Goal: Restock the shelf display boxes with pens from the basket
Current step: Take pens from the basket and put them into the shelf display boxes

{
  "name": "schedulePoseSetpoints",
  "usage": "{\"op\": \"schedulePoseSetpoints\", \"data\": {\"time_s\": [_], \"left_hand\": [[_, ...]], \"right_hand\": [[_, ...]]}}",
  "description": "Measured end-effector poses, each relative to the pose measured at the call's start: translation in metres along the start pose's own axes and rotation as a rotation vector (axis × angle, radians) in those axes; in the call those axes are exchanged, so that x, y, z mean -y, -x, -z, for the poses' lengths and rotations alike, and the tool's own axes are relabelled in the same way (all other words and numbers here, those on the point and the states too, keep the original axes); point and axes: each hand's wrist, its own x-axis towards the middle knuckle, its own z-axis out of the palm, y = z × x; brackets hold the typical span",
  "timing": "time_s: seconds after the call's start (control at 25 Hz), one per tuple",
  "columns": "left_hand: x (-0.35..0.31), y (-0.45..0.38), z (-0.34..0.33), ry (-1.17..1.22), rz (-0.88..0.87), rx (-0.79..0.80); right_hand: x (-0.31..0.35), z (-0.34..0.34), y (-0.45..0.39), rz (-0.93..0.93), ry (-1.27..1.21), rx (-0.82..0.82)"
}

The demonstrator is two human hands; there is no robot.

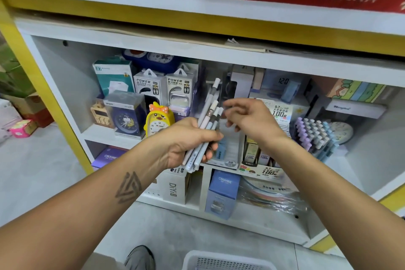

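Head view, left hand (188,140): gripping a bundle of pens (208,120), long axes slanting up and away toward the shelf.
Right hand (247,115): hovering just right of the pen tips, fingers loosely curled, seemingly holding nothing, though motion is blurring them.
Display box (228,149): sitting directly behind and below both hands.
Basket (219,261): lying on the floor below.

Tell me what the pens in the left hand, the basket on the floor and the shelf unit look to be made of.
Pens: likely matte plastic, with smooth pastel barrels and no glint. Basket: white moulded plastic, judging by its perforated grid wall. Shelf unit: probably white laminated board, flat with square edges. The left hand grips the bundle.
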Motion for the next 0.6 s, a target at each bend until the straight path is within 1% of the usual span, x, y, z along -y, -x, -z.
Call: {"op": "schedulePoseSetpoints", "data": {"time_s": [0.08,0.16,0.24,0.32,0.36,0.52,0.6], "left_hand": [[0.0,-0.001,-0.013,-0.065,0.002,0.041],[0.0,-0.003,-0.026,-0.122,0.016,0.079],[0.001,-0.005,-0.038,-0.172,0.034,0.105],[0.0,-0.009,-0.052,-0.203,0.04,0.132],[0.0,-0.011,-0.058,-0.206,0.038,0.145],[-0.001,-0.018,-0.08,-0.182,0.07,0.181],[-0.002,-0.02,-0.084,-0.077,0.069,0.156]], "right_hand": [[0.008,0.015,0.005,-0.034,-0.323,-0.043],[0.011,0.03,0.013,-0.025,-0.486,-0.052],[0.011,0.042,0.019,0.007,-0.495,-0.043],[0.009,0.055,0.026,0.038,-0.466,-0.071],[0.007,0.063,0.028,0.043,-0.472,-0.118],[-0.006,0.111,0.04,0.009,-0.613,-0.387],[-0.014,0.129,0.048,-0.013,-0.602,-0.413]]}}
